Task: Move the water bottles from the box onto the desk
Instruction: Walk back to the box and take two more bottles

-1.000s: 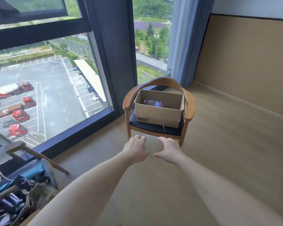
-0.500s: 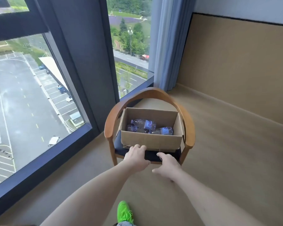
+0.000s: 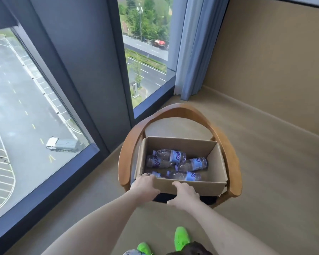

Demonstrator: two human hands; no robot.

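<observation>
Both hands reach for the near wall of the box point(image 3: 188, 187), left hand point(image 3: 145, 184) at 9 o'clock with fingers curled over its rim, right hand point(image 3: 185, 195) beside it with fingers bent against the wall, probably to steady it on the chair point(image 3: 125, 159) before picking out water bottles point(image 3: 175, 165).

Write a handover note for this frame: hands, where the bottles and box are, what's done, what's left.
Left hand: at the near-left corner of the cardboard box, fingers over its rim; a real grip cannot be confirmed.
Right hand: on the box's near wall, fingers curled at its top edge.
Box sits on the wooden armchair by the window.
Water bottles: at least four, lying on their sides inside the box.
Done: none taken out.
Left: lift every bottle out and carry it to the desk, which is not in view.
</observation>
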